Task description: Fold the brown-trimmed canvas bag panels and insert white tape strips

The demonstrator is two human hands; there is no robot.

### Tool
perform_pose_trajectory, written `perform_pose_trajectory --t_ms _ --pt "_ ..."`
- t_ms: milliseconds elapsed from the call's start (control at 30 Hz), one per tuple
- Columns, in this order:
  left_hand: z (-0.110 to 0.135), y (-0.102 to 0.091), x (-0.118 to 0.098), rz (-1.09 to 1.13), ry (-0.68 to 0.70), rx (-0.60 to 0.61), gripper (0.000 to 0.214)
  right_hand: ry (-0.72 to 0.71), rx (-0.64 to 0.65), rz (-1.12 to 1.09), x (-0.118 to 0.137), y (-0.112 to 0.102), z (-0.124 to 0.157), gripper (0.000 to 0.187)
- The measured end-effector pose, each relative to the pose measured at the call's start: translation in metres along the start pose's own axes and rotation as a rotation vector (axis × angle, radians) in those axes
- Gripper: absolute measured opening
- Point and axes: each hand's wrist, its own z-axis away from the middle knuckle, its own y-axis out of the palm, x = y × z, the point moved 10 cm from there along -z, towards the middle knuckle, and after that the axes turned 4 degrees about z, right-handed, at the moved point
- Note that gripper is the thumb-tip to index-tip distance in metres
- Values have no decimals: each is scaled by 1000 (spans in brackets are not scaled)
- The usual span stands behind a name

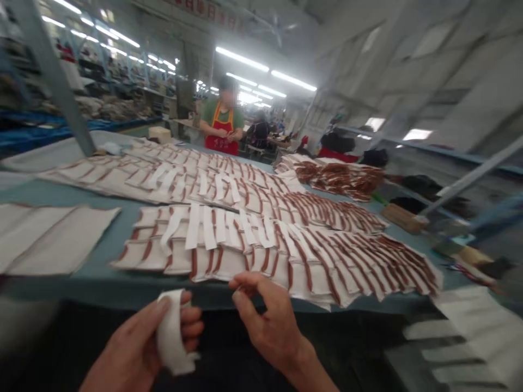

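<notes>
My left hand [133, 345] is closed around a curled white strip [169, 332], which looks like cloth or paper tape, its lower end hanging loose. To its right, my right hand [272, 324] has thumb and index finger pinched together near the table's front edge; whatever lies between the fingertips is too small to make out. Beyond both hands, overlapping cream fabric pieces [232, 265] with brown edges are spread in long rows. Several more white strips [209, 228] rest across the front row, and others lie on the row behind.
The teal table [98, 267] carries larger cream panels [53, 239] at left. A heap of brown-trimmed pieces [335, 177] stands at the back right. Across the table is a person in a red apron [223, 136]. A metal post [57, 76] rises at left. White fabric [486, 332] lies at lower right.
</notes>
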Motion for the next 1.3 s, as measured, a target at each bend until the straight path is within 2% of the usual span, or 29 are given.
perform_pose_trajectory --t_ms 67,100,233,333,500,733,1000,1100,1200,1300 --pt "9 11 -15 -42 64 -66 20 -47 28 26 4 6 3 22" --pt "12 13 -16 -13 25 -115 21 -71 43 32 6 10 4 25" --pt "16 22 -18 101 -70 -150 27 -184 120 12 20 27 15 41" --pt "14 18 -16 158 -99 -145 29 -241 179 -1 27 38 24 49" --pt "9 9 -9 213 -115 -120 30 -211 235 -28 27 50 37 56" --pt "9 8 -6 302 -142 -160 34 -207 229 -9 28 70 49 50" --pt "11 3 -2 298 -145 -139 34 -245 197 49 32 79 50 48" --pt "12 4 -1 320 -153 -124 34 -304 190 92 40 86 46 40" --pt "10 4 1 309 -161 -102 37 -378 187 113 46 91 41 23" --pt "5 -5 0 226 -121 -103 35 -318 210 -36 41 93 32 16"
